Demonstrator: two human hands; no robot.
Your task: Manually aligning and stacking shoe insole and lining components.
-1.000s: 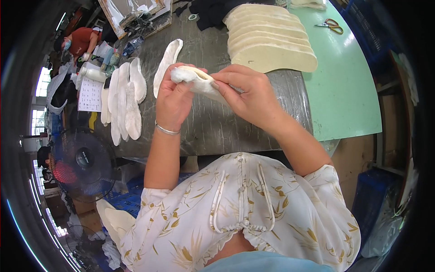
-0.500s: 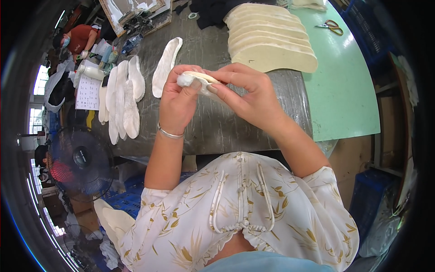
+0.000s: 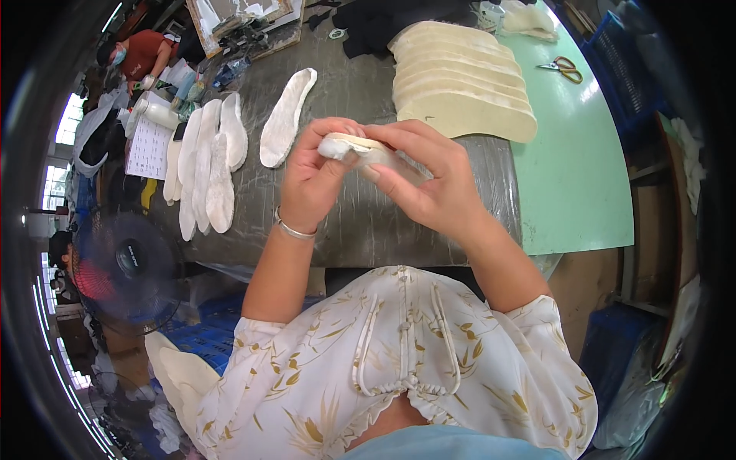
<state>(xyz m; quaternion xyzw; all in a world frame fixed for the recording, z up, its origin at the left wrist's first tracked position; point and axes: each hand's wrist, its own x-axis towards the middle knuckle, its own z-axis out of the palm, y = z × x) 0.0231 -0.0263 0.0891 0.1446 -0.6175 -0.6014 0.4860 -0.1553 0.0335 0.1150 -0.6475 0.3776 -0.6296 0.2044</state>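
Between my two hands, above the dark table's front part, is a fleecy insole point(image 3: 335, 147) with a cream backing and white fluff, seen nearly edge-on. My left hand point(image 3: 313, 180) is closed round its left end, thumb on the near side. The fingers of my right hand point(image 3: 445, 184) pinch its other end from above, thumb below; that end is partly hidden and blurred. Just beyond my left hand a single white fleecy insole point(image 3: 287, 119) lies flat. Several more fleecy insoles point(image 3: 203, 169) lie side by side farther left.
Overlapping cream insole-shaped pieces point(image 3: 464, 111) are stacked at the far right, near scissors point(image 3: 566, 69) on a green board point(image 3: 579, 192). A white bottle point(image 3: 159, 115) and a written sheet point(image 3: 147, 149) lie left. A fan point(image 3: 126, 257) stands left of the table; a person point(image 3: 146, 57) sits beyond.
The whole view has shifted a little, so the table's things appear lower. My right thumb and fingers have shifted slightly along the insole; both hands still hold it.
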